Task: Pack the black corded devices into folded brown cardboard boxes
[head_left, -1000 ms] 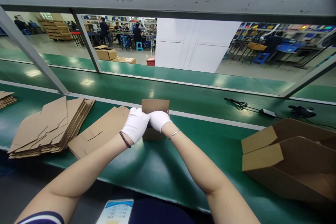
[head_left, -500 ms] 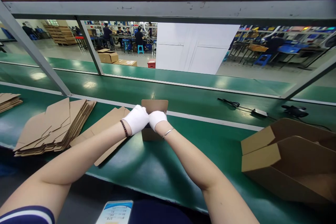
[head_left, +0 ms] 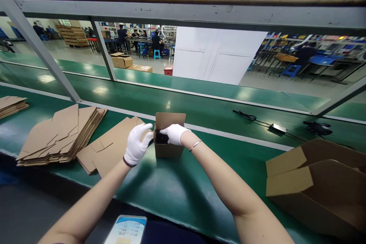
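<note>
A small brown cardboard box (head_left: 168, 149) stands on the green belt (head_left: 177, 183) with its lid flap up at the back. Something dark (head_left: 160, 137) sits in its open top. My right hand (head_left: 175, 134), in a white glove, reaches over the opening with its fingers curled down onto the dark thing. My left hand (head_left: 137, 144), also gloved, is beside the box's left wall, fingers spread, fingertips at the box's edge.
Flat cardboard blanks lie in stacks to the left (head_left: 61, 135), (head_left: 110, 148) and at the far left (head_left: 11, 105). A large open carton (head_left: 314, 187) stands at the right. A cable with an adapter (head_left: 276, 127) lies behind. A phone (head_left: 126, 230) is at my lap. People work far off.
My left hand has come off the top of the box and opened beside it. The dark thing inside now shows, with my right hand still on it.
</note>
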A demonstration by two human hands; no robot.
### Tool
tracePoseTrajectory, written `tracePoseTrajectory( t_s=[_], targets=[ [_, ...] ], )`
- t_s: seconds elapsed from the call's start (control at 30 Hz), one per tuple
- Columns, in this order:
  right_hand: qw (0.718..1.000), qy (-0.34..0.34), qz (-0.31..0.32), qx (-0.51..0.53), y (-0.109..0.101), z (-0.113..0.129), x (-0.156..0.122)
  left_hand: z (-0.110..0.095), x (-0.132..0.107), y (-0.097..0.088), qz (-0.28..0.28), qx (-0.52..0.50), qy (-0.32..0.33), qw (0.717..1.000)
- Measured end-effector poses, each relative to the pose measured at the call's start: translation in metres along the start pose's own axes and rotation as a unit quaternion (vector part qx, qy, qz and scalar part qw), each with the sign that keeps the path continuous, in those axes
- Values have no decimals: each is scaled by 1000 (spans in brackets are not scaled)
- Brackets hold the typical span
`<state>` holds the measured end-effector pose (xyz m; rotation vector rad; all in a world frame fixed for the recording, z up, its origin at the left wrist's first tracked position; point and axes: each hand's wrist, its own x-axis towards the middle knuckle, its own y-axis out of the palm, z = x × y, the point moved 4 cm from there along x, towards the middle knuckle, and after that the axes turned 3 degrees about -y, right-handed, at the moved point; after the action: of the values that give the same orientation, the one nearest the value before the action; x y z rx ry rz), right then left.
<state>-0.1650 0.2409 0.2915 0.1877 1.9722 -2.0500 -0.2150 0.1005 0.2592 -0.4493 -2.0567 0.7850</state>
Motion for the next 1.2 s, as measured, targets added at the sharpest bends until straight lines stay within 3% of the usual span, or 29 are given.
tracePoseTrajectory(
  t_s=[0.03, 0.1, 0.23, 0.27, 0.33, 0.4, 0.47, 0.57, 0.7, 0.77, 0.83, 0.9, 0.97, 1.03, 1.2],
  targets=[
    [1000, -4, -3, 0, 1, 2, 1, 8, -13, 2, -36, -60, -11, 997],
    [1000, -11, -8, 4, 2, 6, 4, 15, -31, 20, -26, -126, 16, 992],
    [999, -3, -31, 9, 4, 3, -10, 11, -29, 52, 14, -112, 127, 985],
    [997, 13, -72, 20, 5, -5, -19, 9, -24, 54, 28, -99, 155, 983],
    [969, 70, -222, 86, 6, -31, -44, 3, -14, 54, 69, -76, 195, 975],
    [891, 145, -372, 215, 17, -63, -69, -3, -7, 51, 105, -60, 216, 969],
    [852, 153, -376, 331, 40, -82, -73, -8, -3, 47, 125, -55, 231, 963],
    [856, 89, -309, 404, 70, -80, -52, -11, -2, 48, 136, -80, 234, 959],
    [871, 84, -337, 346, 85, -73, -34, -6, -10, 53, 110, -228, 138, 958],
    [875, 87, -348, 325, 84, -75, -39, -3, -16, 49, 52, -304, 39, 950],
    [878, 69, -352, 317, 80, -77, -49, -2, -21, 44, 20, -377, -75, 923],
    [890, 30, -345, 296, 73, -74, -58, -5, -22, 42, 45, -429, -180, 884],
    [912, -13, -331, 243, 66, -66, -62, -8, -20, 41, 85, -415, -240, 873],
    [937, -40, -309, 156, 59, -55, -60, -7, -17, 41, 76, -376, -259, 886],
    [965, -38, -261, -12, 54, -38, -49, 6, -18, 48, -56, -300, -187, 934]
  ],
)
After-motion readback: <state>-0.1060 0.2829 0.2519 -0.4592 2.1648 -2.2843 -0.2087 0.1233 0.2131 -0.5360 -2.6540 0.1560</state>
